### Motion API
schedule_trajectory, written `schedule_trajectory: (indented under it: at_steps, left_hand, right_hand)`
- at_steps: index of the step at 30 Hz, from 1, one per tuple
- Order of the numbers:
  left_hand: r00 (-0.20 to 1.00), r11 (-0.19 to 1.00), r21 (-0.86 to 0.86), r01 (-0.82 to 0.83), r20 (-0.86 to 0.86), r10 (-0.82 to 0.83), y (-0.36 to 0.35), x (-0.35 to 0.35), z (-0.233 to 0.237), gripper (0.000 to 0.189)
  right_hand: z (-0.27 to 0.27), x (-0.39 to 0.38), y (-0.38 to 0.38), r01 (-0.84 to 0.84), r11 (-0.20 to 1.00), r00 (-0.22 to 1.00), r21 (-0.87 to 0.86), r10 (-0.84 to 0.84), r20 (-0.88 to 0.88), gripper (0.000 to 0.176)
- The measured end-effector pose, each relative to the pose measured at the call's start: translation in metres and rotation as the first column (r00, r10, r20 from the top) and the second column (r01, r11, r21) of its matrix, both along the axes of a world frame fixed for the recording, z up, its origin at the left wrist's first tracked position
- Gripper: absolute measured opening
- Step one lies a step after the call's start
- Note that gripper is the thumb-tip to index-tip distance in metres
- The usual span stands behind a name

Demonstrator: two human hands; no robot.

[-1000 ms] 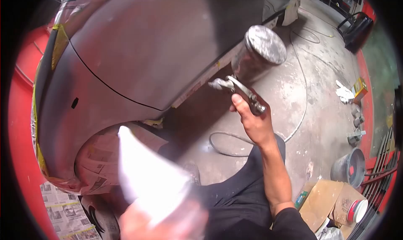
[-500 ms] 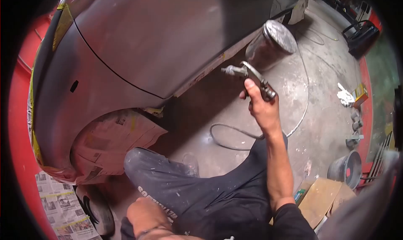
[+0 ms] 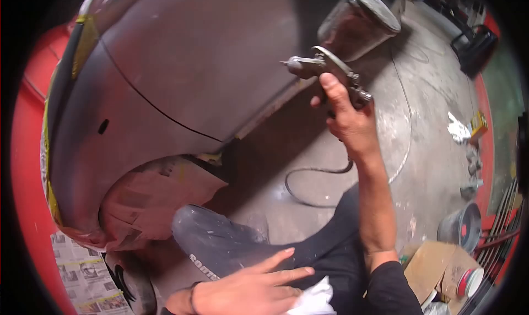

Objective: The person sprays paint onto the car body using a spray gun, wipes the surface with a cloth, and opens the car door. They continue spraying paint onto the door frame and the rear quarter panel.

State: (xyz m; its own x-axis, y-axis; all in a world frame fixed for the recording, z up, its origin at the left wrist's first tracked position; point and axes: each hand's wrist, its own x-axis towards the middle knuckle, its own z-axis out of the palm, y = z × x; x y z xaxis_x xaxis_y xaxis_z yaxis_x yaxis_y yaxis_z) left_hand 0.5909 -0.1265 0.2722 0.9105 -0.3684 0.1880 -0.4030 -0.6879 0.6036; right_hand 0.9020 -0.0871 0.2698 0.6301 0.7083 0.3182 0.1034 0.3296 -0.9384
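Note:
A metal spray gun [image 3: 330, 67] with a large cup [image 3: 361, 23] is gripped in my right hand [image 3: 352, 117], its nozzle facing left toward the grey car panel [image 3: 182, 56]. A hose [image 3: 317, 170] hangs below the gun. My left hand [image 3: 262, 287] is low in the view above my lap, its fingers spread. Beside and partly under its fingers is a crumpled white cloth or paper [image 3: 315, 298]; whether the hand grips it cannot be made out. Masking newspaper [image 3: 160, 199] covers the wheel arch.
A cardboard box [image 3: 432, 265], a round tin [image 3: 470, 283] and a grey bucket [image 3: 460, 224] stand at the lower right. Small cups and a yellow box [image 3: 478, 125] line the right side. Newspaper [image 3: 82, 271] and a tyre [image 3: 129, 282] are at the lower left.
My right hand has raised the spray gun, which appears larger and closer. My left hand has moved right and opened out, and the white cloth or paper has come into fuller view.

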Motion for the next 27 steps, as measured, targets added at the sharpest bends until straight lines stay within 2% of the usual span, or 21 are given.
schedule_trajectory:
  at_steps: [1,2,3,4,5,6,7,8,9,10,11,13,14,15,18,21,23,25,27]
  left_hand:
    - [0.984,0.992,0.102,0.076,-0.167,-0.058,0.005,0.004,-0.011,0.052]
    - [0.834,0.973,0.146,0.177,-0.547,-0.07,0.01,0.01,-0.023,0.057]
    - [0.709,0.975,0.182,0.127,-0.705,0.039,0.023,0.036,-0.011,0.057]
    - [0.803,0.976,0.218,0.026,-0.585,0.11,0.035,0.043,-0.038,0.058]
    - [0.827,0.96,0.28,-0.028,-0.532,0.179,0.05,0.059,-0.051,0.05]
    - [0.871,0.952,0.272,-0.139,-0.425,0.248,0.068,0.07,-0.07,0.045]
    - [0.852,0.945,0.256,-0.205,-0.429,0.301,0.084,0.087,-0.084,0.041]
    - [0.841,0.926,0.29,-0.241,-0.415,0.348,0.1,0.1,-0.095,0.04]
    - [0.804,0.878,0.316,-0.36,-0.372,0.463,0.109,0.107,-0.123,0.038]
    - [0.749,0.773,0.392,-0.499,-0.253,0.612,0.11,0.109,-0.149,0.036]
    - [0.732,0.771,0.463,-0.438,-0.314,0.604,0.113,0.11,-0.165,0.035]
    - [0.665,0.752,0.589,-0.297,-0.437,0.605,0.115,0.103,-0.183,0.033]
    - [0.64,0.805,0.555,-0.208,-0.545,0.541,0.115,0.102,-0.18,0.03]
    - [0.639,0.824,0.541,-0.169,-0.576,0.509,0.112,0.104,-0.185,0.031]
    - [0.7,0.833,0.504,-0.228,-0.51,0.5,0.1,0.115,-0.192,0.031]
    - [0.725,0.837,0.485,-0.254,-0.478,0.496,0.096,0.125,-0.192,0.025]
    - [0.716,0.845,0.473,-0.248,-0.498,0.489,0.094,0.127,-0.187,0.023]
    - [0.71,0.838,0.489,-0.243,-0.498,0.497,0.093,0.125,-0.194,0.02]
    - [0.719,0.832,0.503,-0.233,-0.487,0.496,0.096,0.121,-0.2,0.023]
  right_hand:
    - [0.012,0.003,0.003,-0.019,1.0,0.999,-0.016,0.019,-0.036,0.037]
    - [0.024,0.007,0.008,-0.015,1.0,1.0,-0.009,0.015,-0.022,0.036]
    - [0.034,0.013,0.015,0.016,1.0,1.0,-0.001,-0.016,-0.006,0.036]
    - [0.042,0.019,0.023,0.047,0.999,0.999,0.007,-0.047,0.002,0.036]
    - [0.047,0.024,0.031,0.074,0.997,0.997,0.009,-0.075,0.006,0.036]
    - [0.052,0.03,0.04,0.153,0.988,0.988,0.008,-0.153,0.018,0.035]
    - [0.051,0.043,0.052,0.25,0.968,0.966,-0.001,-0.25,0.064,0.035]
    - [0.048,0.052,0.062,0.317,0.946,0.942,0.064,-0.321,0.093,0.035]
    - [0.046,0.058,0.07,0.377,0.917,0.912,0.128,-0.392,0.119,0.035]
    - [0.043,0.063,0.074,0.406,0.897,0.896,0.173,-0.428,0.116,0.035]
    - [0.037,0.063,0.078,0.427,0.881,0.885,0.206,-0.454,0.106,0.034]
    - [0.047,0.034,0.059,0.37,0.929,0.928,-0.02,-0.371,-0.031,0.034]
    - [0.047,0.02,0.053,0.336,0.941,0.941,-0.045,-0.338,-0.031,0.035]
    - [0.045,0.009,0.047,0.312,0.947,0.949,-0.074,-0.315,-0.032,0.035]
    - [0.031,-0.024,0.036,0.205,0.974,0.977,-0.1,-0.21,-0.038,0.037]
    - [0.015,-0.047,0.024,-0.065,0.996,0.994,-0.058,0.06,-0.088,0.032]
    - [0.004,-0.056,0.021,-0.107,0.994,0.981,-0.027,0.101,-0.163,0.028]
    - [-0.007,-0.053,0.019,-0.109,0.993,0.983,-0.054,0.1,-0.156,0.026]
    - [-0.013,-0.037,0.015,-0.072,0.989,0.996,-0.129,0.065,-0.059,0.025]
